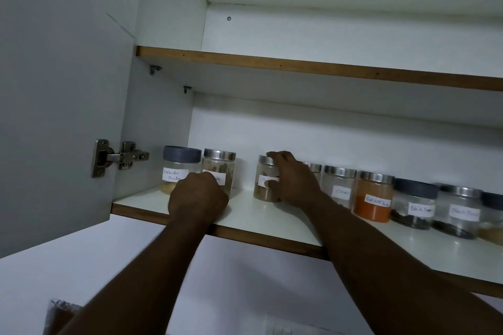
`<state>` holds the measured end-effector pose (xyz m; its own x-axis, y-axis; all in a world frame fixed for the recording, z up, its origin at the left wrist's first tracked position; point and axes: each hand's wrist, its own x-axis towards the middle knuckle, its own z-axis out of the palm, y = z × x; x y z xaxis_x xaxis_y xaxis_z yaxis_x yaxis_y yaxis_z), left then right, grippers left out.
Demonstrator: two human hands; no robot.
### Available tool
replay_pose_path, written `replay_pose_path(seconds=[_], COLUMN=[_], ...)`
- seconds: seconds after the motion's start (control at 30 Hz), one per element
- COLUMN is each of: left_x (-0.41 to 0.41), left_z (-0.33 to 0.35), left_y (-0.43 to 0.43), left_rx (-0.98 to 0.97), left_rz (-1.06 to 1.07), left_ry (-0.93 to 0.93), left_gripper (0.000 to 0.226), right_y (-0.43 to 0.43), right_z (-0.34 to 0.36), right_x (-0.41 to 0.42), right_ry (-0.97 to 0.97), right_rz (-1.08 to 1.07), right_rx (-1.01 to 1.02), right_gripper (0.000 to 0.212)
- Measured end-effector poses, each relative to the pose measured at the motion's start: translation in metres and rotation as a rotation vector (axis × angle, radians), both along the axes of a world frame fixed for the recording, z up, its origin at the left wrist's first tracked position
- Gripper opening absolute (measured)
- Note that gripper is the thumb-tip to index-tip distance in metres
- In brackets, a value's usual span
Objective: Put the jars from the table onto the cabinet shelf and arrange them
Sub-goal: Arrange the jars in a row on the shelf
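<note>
The right hand (295,179) wraps a silver-lid jar (265,179) mid-frame. The left hand (197,196), a closed fist, sits near the shelf (272,221) front edge. A bare gap separates the jars.

Labelled clear jars (373,196) upright in a row on white cabinet shelf (272,219)

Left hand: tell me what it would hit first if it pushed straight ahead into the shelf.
Likely the silver-lidded jar right behind the left hand, beside the coriander jar. The fist covers the jar's lower front, so whether they already touch is unclear.
</note>
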<state>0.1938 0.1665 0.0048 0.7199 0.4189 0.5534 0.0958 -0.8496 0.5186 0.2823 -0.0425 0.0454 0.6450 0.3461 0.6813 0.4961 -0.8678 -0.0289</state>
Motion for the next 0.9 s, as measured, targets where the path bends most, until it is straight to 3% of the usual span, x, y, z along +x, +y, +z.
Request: replay_pose_path(seconds=[0.3,0.9], left_x=[-0.0017,-0.0045], left_z=[0.0003,-0.0024], left_y=[-0.0009,-0.0009], left_rx=[0.006,-0.038], left_rz=[0.023,0.033], left_ry=[-0.002,-0.051], left_gripper=[0.035,0.033], right_y=[-0.0010,0.0020], right_z=[0.0045,0.0023], right_x=[-0.0061,-0.0056], right_ry=[0.018,0.010], right_rz=[-0.004,-0.022], right_rx=[0.111,0.075], right_gripper=[0.084,0.068])
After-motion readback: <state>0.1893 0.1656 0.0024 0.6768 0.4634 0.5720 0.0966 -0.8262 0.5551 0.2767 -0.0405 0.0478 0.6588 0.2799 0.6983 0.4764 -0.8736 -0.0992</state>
